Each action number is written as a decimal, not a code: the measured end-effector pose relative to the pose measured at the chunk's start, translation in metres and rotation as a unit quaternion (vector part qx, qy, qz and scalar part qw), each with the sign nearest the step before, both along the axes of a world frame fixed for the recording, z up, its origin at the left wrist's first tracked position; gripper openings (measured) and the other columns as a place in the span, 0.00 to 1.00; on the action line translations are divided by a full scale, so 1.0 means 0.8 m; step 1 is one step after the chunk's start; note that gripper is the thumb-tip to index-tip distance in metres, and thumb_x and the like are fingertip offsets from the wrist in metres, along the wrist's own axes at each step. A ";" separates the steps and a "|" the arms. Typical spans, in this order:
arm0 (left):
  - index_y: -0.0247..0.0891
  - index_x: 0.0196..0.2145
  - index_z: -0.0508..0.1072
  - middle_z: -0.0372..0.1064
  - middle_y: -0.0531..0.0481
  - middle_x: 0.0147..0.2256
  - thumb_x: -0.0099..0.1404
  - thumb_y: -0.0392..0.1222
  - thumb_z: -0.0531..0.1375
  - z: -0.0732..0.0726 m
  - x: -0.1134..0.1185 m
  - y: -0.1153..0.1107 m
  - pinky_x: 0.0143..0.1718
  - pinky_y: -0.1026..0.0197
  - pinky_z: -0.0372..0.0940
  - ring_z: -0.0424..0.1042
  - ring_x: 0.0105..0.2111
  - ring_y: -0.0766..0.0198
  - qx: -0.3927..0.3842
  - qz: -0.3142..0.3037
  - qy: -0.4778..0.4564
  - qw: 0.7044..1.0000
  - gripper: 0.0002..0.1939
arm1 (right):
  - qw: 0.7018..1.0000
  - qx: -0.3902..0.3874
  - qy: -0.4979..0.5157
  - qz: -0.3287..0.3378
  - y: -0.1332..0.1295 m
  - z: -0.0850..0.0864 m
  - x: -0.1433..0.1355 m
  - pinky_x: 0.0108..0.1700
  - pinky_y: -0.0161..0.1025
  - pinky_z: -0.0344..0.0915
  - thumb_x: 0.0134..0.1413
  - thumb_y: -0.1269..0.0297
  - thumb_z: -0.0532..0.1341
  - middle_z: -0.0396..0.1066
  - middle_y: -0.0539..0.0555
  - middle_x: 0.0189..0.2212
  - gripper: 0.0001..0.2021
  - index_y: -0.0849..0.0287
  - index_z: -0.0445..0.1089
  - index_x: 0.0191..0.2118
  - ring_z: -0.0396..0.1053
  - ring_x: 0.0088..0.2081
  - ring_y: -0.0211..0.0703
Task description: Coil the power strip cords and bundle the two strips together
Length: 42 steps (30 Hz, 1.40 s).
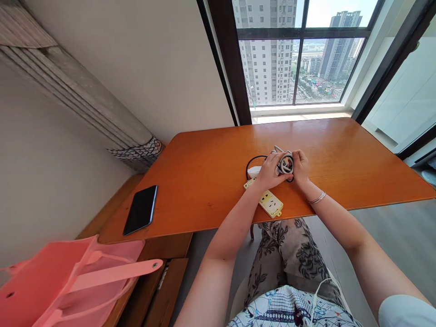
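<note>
Mostly we note two hands brought close together over a grey coil of cable (287, 164), which sits above the wooden table (204, 181), just beyond its near edge and roughly in front of the lap. The left hand (271, 170) is clamped on the coil's left side, fingers over the top and thumb low; we take this as the grip that stops the loops springing apart. The right hand (300, 167) is curled in at the opposite side and seems to pinch the coil's edge, though we cannot tell which strand lies inside the fingers. Held from both sides, the bundle probably stays rounder.

A black cable (247, 167) bows out left of the left hand, beside a white piece (254, 171) partly hidden by that hand; we cannot tell what it is. Under the left forearm lies a cream power strip (271, 203), slanting toward the table's near edge, its sockets facing up. We judge it parked there for easy reach. Well apart at the table's left end rests a dark tablet (140, 210), likely out of the cables' way.
</note>
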<state>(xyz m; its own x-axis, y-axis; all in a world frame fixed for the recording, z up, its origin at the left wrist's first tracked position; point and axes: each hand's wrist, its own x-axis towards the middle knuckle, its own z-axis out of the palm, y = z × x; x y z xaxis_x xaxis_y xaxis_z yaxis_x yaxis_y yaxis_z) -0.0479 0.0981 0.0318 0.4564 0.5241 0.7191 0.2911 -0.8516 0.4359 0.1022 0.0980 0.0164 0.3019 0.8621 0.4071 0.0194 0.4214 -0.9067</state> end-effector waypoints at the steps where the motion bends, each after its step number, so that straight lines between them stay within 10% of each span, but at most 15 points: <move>1: 0.42 0.61 0.66 0.71 0.39 0.54 0.58 0.53 0.70 0.000 0.001 0.000 0.57 0.46 0.66 0.70 0.55 0.48 0.001 0.001 -0.003 1.000 0.36 | 1.000 0.001 -0.002 -0.002 0.000 0.000 0.001 0.30 0.36 0.65 0.56 0.31 0.55 0.60 0.46 0.23 0.28 0.53 0.56 0.27 0.60 0.26 0.38; 18: 0.41 0.44 0.71 0.75 0.47 0.42 0.53 0.50 0.73 -0.013 0.003 0.012 0.45 0.55 0.69 0.75 0.42 0.58 -0.139 0.079 -0.205 0.966 0.25 | 0.972 0.019 -0.019 0.234 -0.003 0.013 0.026 0.56 0.51 0.71 0.45 0.43 0.72 0.78 0.55 0.49 0.28 0.53 0.75 0.50 0.75 0.50 0.51; 42: 0.41 0.39 0.70 0.73 0.50 0.37 0.53 0.57 0.72 -0.011 0.001 0.009 0.39 0.58 0.68 0.72 0.36 0.61 -0.161 0.067 -0.199 0.964 0.24 | 0.973 0.013 -0.026 0.230 -0.009 0.015 0.018 0.52 0.49 0.74 0.44 0.42 0.73 0.80 0.54 0.44 0.25 0.53 0.78 0.44 0.77 0.45 0.49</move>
<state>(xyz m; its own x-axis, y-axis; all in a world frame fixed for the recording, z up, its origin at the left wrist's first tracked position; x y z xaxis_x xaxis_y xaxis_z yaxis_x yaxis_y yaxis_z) -0.0471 0.1054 0.0227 0.0899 0.7842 0.6140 0.1451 -0.6202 0.7709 0.1162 0.0908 0.0286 -0.1341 0.8901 0.4356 -0.1317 0.4197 -0.8981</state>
